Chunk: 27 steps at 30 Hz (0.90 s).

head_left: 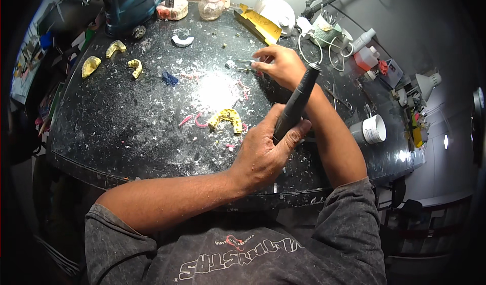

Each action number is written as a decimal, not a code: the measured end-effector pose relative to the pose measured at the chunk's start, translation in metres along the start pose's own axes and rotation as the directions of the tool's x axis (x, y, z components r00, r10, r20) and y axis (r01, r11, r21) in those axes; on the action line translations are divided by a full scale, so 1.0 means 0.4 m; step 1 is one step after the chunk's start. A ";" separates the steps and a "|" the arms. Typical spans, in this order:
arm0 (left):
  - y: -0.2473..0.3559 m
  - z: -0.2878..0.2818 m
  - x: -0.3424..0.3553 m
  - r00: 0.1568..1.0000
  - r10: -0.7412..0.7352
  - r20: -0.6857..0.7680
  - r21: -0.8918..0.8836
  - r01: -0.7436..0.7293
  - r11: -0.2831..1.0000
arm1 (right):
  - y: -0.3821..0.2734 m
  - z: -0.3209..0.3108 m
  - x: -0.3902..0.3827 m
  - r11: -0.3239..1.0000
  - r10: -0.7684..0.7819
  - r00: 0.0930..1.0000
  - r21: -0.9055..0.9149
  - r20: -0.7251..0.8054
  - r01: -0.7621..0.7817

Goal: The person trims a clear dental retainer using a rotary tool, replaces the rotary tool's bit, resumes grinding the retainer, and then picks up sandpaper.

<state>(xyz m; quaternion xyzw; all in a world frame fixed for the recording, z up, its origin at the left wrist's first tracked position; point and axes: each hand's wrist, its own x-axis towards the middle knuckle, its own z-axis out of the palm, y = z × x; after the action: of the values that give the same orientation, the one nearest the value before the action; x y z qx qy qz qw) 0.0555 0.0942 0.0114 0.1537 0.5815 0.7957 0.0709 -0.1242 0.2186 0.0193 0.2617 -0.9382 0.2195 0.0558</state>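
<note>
pale outlined lettering, upside down from this view, runs across the chest of the dark grey shirt (238, 265), with a smaller line and a red emblem above it. a printed label shows on the white tub (374, 128), at about three o'clock from the left hand (266, 148); its print is small.

the left forearm comes in from about eight o'clock and crosses in front of the body. the left fingers and thumb are clamped around a black handpiece (297, 103), which leans toward one o'clock, its upper end in front of the right forearm. the right forearm rises from about four o'clock, elbow bent, and the right hand (278, 65) reaches out beyond the left at about twelve to one o'clock. its fingers are curled, with thumb and fingertips close together at the near end of a thin two-pronged metal tool (242, 65); i cannot tell how firmly they grip it. the tool points toward nine o'clock.

a yellow dental cast (226, 119) lies on the black bench (121, 133) at ten o'clock from the left hand, near but apart, with pink strips (201, 122) beside it. farther out at ten o'clock sit three more pale yellow casts (91, 67).
</note>
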 end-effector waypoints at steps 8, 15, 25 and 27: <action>-0.001 -0.006 0.006 0.992 0.030 -0.121 0.044 -0.025 0.999 | -0.005 -0.032 -0.020 0.911 0.092 0.975 0.413 -0.204 0.000; 0.008 -0.012 0.016 0.993 -0.072 -0.099 -0.037 0.069 0.997 | -0.098 -0.172 -0.111 0.577 0.088 0.983 0.812 -0.163 0.084; 0.005 -0.007 0.017 0.994 -0.015 -0.105 0.009 0.016 1.000 | -0.178 -0.195 -0.174 0.555 0.080 0.946 0.802 -0.315 0.220; 0.003 -0.008 0.017 0.995 0.011 -0.097 0.007 -0.010 1.000 | -0.177 -0.197 -0.177 0.520 0.098 0.937 0.820 -0.336 0.239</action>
<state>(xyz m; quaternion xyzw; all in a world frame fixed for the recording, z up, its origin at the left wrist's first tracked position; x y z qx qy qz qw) 0.0482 0.0929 0.0128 0.1183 0.5860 0.8008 0.0379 -0.0278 0.2320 0.1015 0.2517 -0.6742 0.6883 0.0912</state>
